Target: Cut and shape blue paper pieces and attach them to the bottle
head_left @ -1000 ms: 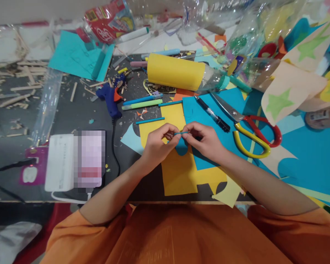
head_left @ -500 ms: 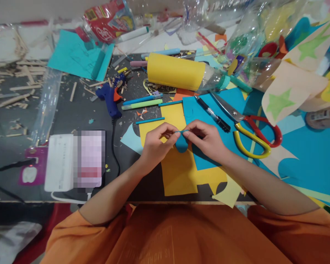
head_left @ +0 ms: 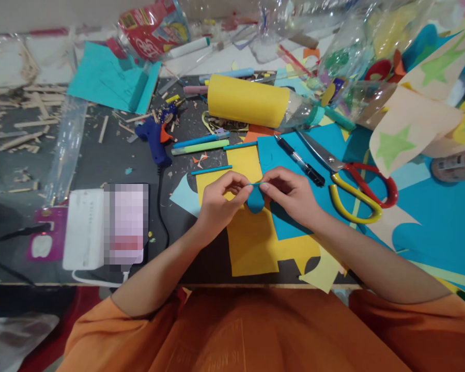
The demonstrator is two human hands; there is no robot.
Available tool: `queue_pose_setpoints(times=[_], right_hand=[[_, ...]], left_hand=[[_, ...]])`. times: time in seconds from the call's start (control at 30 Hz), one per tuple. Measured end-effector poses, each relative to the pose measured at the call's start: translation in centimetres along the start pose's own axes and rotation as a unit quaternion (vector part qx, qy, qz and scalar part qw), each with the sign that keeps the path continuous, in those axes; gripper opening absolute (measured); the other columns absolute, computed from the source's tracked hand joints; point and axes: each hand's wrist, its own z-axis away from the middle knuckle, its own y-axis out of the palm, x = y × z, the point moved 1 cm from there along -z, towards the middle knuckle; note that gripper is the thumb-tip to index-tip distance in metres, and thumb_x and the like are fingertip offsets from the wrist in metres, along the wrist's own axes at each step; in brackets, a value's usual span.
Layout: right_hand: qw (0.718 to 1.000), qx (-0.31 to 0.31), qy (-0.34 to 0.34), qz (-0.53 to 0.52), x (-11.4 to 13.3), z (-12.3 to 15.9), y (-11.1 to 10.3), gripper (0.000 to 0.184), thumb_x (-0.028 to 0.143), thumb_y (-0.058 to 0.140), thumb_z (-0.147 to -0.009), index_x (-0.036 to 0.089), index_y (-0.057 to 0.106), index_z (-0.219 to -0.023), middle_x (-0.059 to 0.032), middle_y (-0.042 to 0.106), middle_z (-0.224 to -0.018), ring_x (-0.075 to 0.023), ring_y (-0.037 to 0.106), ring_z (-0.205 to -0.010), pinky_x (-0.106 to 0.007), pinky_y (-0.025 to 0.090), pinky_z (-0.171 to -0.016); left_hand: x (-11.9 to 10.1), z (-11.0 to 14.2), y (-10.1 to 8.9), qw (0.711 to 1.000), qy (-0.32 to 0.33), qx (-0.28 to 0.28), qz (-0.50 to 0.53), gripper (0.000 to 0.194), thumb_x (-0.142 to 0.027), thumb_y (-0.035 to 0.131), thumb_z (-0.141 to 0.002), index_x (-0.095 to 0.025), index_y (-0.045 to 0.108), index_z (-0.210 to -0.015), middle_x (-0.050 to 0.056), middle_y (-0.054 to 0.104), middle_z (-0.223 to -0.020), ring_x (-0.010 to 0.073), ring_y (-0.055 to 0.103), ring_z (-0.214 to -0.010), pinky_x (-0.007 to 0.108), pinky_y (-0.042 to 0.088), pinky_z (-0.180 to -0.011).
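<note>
A small blue paper piece [head_left: 256, 200] with a rounded lower end hangs between my hands, its upper edge looking folded or rolled. My left hand [head_left: 223, 199] pinches the left end of that edge between thumb and fingertips. At the other end, my right hand [head_left: 289, 194] grips it the same way. Below them lies yellow paper [head_left: 251, 250], with a blue sheet [head_left: 294, 225] under my right hand. Two thin blue paper rolls, one of them a near roll [head_left: 211, 170], rest just beyond my left hand.
Scissors [head_left: 335, 165] and a black pen [head_left: 300, 160] lie to the right. Beyond my hands is a yellow-wrapped bottle [head_left: 248, 101]. A blue glue gun [head_left: 154, 139], a phone [head_left: 127, 225] and a white power bank [head_left: 83, 229] are on the left, near wood scraps [head_left: 27, 139].
Both hands keep hold of the blue paper piece and have shifted only slightly. The paper's rounded end sits a touch higher; the things around are unmoved.
</note>
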Motion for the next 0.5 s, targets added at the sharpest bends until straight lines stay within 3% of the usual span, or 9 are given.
queue_pose_setpoints(times=[0.33, 0.5], right_hand=[[0.999, 0.007, -0.023, 0.042, -0.14, 0.15, 0.19, 0.007, 0.026, 0.059, -0.085, 0.021, 0.057, -0.08, 0.0027, 0.051, -0.064, -0.0097, 0.045, -0.053, -0.024, 0.037, -0.05], [0.997, 0.018, -0.029, 0.067, -0.08, 0.16, 0.21, 0.012, 0.029, 0.058, -0.086, 0.02, 0.058, -0.077, 0.0014, 0.055, -0.066, -0.0096, 0.045, -0.054, -0.025, 0.036, -0.051]], left_hand=[[0.17, 0.17, 0.12, 0.999, 0.028, 0.023, 0.009, 0.009, -0.025, 0.06, -0.077, -0.019, 0.058, -0.071, -0.001, 0.06, -0.067, 0.0096, 0.056, -0.061, 0.021, 0.048, -0.06], [0.11, 0.3, 0.06, 0.997, 0.061, 0.038, -0.011, 0.007, -0.024, 0.059, -0.079, -0.02, 0.058, -0.074, -0.002, 0.061, -0.068, 0.0095, 0.057, -0.061, 0.021, 0.048, -0.06]])
